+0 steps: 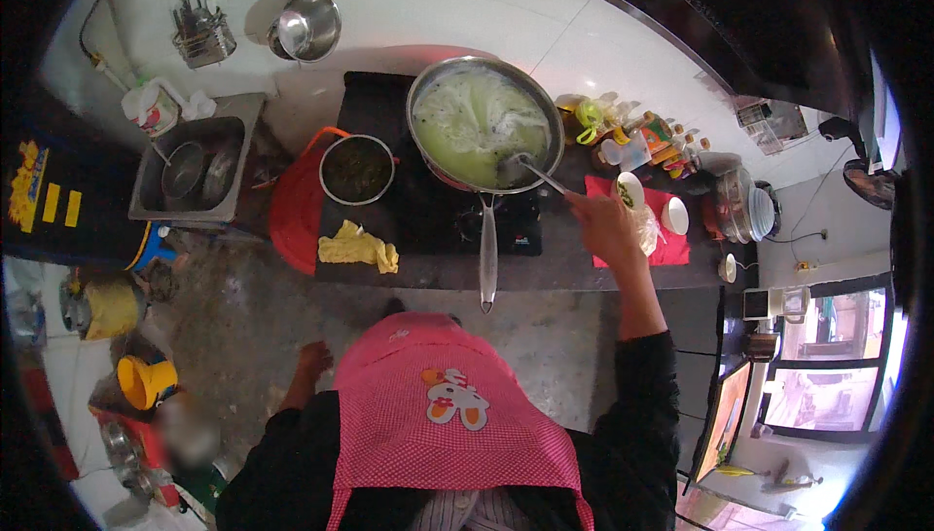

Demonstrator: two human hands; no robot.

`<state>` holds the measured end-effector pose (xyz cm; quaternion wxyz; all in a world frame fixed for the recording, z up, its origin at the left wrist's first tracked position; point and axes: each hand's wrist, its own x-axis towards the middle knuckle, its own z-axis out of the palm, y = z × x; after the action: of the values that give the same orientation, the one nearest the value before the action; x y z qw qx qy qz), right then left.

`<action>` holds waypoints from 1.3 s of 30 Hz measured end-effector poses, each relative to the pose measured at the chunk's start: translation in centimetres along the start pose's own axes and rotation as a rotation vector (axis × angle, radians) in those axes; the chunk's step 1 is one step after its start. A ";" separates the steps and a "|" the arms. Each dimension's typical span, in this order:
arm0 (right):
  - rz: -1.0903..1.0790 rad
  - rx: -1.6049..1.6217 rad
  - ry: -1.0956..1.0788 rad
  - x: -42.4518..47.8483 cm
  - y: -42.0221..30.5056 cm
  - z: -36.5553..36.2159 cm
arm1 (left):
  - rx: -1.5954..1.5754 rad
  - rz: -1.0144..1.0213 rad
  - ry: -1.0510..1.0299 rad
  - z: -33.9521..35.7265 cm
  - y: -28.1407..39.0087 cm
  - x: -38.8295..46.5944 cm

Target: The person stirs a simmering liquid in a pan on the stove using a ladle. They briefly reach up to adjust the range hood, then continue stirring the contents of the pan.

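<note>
My right hand (607, 228) grips the metal handle of a ladle (546, 177). Its bowl end dips into the right front of a pale green, foamy liquid (467, 118). A wide steel pan (488, 246) holds this liquid on a black cooktop (430, 228), its long handle pointing towards me. My left hand (315, 359) hangs low beside the pink apron (452, 458), away from the counter; its fingers are unclear. Left of the pan stands a smaller pot (357, 202) with dark contents. A crumpled yellow cloth (357, 248) lies at the counter's front.
Right of the pan, a red mat (602, 242) carries a white bowl of chopped greens (629, 190), another white bowl (676, 216) and a plastic bag (646, 230). Bottles (660, 140) line the wall. A sink (252, 144) is at left; a steel dipper (314, 23) hangs above.
</note>
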<state>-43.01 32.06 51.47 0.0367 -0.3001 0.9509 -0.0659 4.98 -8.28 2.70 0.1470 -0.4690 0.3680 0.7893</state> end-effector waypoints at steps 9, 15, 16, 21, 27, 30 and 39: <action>-0.063 0.083 0.073 4.2 0.2 4.2 | -0.101 0.113 0.207 6.1 2.4 -4.4; -0.141 0.112 0.118 7.3 -0.6 6.0 | -0.111 0.022 0.139 5.8 1.3 -4.9; -0.158 0.096 0.128 8.0 -0.4 6.8 | 0.094 0.115 0.090 4.9 0.5 -4.4; -0.083 0.087 0.103 9.7 -3.1 6.3 | 0.567 0.282 0.039 4.1 -2.6 -3.8; -0.056 0.148 0.170 12.2 -4.3 6.7 | 1.719 0.837 0.075 4.2 -5.5 -2.8; -0.073 0.152 0.235 13.6 -3.5 7.4 | 1.538 1.124 -0.050 4.5 -5.4 -3.1; 0.108 0.147 0.163 12.5 -2.1 6.8 | 1.616 1.060 -0.040 8.5 -4.4 -4.9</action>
<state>-51.26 22.48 44.63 -0.0156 -0.2384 0.9582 -0.1573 4.70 1.40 7.31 0.0561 0.0142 0.9612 0.2699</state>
